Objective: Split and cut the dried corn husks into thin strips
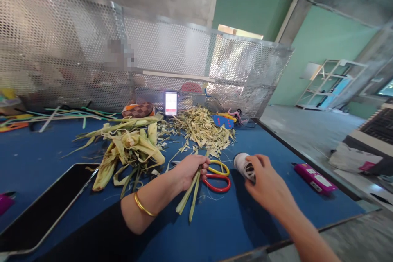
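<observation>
My left hand (194,168) is closed around a few strips of corn husk (190,197), whose pale green ends hang down toward me. A spool of white thread (244,163) is gripped in my right hand (266,180), tilted above the blue table. A thin thread stretches from the spool toward my left hand. Between the hands lie scissors with one yellow and one red handle loop (219,190); their blades are hidden behind my left hand. Left of my left forearm is a pile of whole corn husks (132,149).
Shredded husk (204,127) is heaped at the back of the blue table (190,241). A lit phone (170,103) stands behind it. A dark tablet-like panel (46,204) lies at left, a magenta packet (315,178) at right. Perforated metal sheets (172,45) border the far side.
</observation>
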